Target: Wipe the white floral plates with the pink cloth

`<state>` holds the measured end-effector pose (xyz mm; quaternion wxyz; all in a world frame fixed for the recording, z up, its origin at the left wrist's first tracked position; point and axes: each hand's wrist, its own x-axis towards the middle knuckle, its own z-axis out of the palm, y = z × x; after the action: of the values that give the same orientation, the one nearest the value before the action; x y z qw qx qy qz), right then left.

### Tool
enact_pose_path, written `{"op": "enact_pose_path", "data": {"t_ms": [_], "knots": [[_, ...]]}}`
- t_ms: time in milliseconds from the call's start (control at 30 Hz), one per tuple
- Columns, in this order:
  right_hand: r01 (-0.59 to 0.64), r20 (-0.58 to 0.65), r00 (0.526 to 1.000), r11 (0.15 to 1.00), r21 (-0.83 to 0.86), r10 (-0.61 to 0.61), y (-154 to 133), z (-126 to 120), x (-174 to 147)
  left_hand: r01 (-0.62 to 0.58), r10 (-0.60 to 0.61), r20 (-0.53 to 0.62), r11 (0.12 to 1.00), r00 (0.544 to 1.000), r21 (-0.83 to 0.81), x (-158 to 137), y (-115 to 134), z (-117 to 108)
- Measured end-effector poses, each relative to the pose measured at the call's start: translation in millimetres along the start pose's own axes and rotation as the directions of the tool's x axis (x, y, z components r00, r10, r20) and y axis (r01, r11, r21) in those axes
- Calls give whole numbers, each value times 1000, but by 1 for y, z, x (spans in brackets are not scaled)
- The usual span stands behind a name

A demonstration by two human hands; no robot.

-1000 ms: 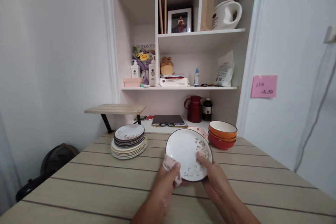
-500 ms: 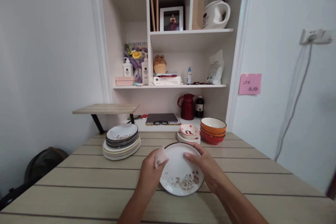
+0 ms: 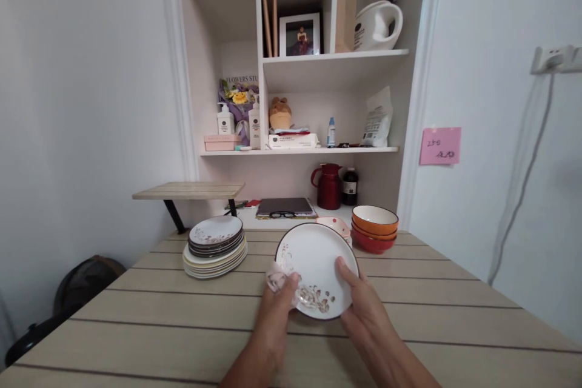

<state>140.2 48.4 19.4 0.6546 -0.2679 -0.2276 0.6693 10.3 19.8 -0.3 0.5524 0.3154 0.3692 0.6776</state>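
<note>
A white plate (image 3: 311, 257) with a dark rim and brown floral print is held tilted above the table, its face towards me. My right hand (image 3: 366, 303) grips its right edge, thumb on the face and fingers behind. At the lower left edge, my left hand (image 3: 276, 312) is closed on a pale pink cloth (image 3: 276, 277), pressing it against the rim with the thumb over the printed flowers. Behind the plate, small pink dishes (image 3: 335, 225) are partly hidden. To the left stands a stack of plates (image 3: 215, 231), dark-rimmed ones on top of yellowish-rimmed ones.
Orange and red bowls (image 3: 374, 227) are stacked at the back right of the slatted table (image 3: 436, 291). A raised wooden shelf (image 3: 191, 190) stands at the back left. Further back are a red jug (image 3: 328, 187), a dark bottle (image 3: 350, 187) and a laptop (image 3: 285, 206) with glasses.
The plate has been raised and turned clockwise, so its print now runs down the left side. My left hand has moved the cloth down to the lower left rim.
</note>
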Motion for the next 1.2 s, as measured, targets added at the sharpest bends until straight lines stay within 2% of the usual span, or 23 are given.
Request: {"op": "enact_pose_path", "data": {"t_ms": [67,133,233,300,400,500,633,767,833,867,933,1033,1133,1200], "knots": [[3,18,1000,1000,17,-3,4,0,0,77,-77,8,996,997,-35,-2,-3,4],[-14,50,999,1000,21,13,5,2,-2,88,-86,27,995,996,-45,-3,-2,5],[-87,123,989,996,-1,86,-1,8,-7,-18,19,34,1000,999,-12,-1,7,1],[-86,167,981,995,-53,94,-9,12,-9,-124,122,22,990,992,70,0,18,-5],[14,207,978,976,-216,32,-25,12,-11,-226,239,-2,919,971,322,-1,33,-11],[110,239,971,925,-363,-21,-36,8,-11,-247,289,-30,863,957,440,-3,41,-11],[278,335,936,809,-517,-107,-45,5,-13,-334,332,82,841,940,426,-5,46,-7],[469,505,853,614,-634,-130,-50,7,-17,-473,380,282,738,881,482,-7,49,-8],[553,553,815,520,-651,-173,-49,7,-19,-486,378,309,729,873,482,-8,47,-9],[570,549,810,498,-654,-206,-47,6,-19,-466,372,284,752,884,466,-8,46,-9],[549,485,832,529,-647,-269,-42,5,-18,-381,336,180,828,924,410,-9,42,-8],[456,348,889,664,-593,-299,-32,3,-16,-260,263,30,922,964,286,-12,38,-2],[336,210,941,806,-488,-265,-24,4,-14,-239,234,52,955,971,175,-15,39,5],[266,111,964,871,-413,-242,-21,6,-13,-245,239,65,961,969,124,-15,39,8]]}}
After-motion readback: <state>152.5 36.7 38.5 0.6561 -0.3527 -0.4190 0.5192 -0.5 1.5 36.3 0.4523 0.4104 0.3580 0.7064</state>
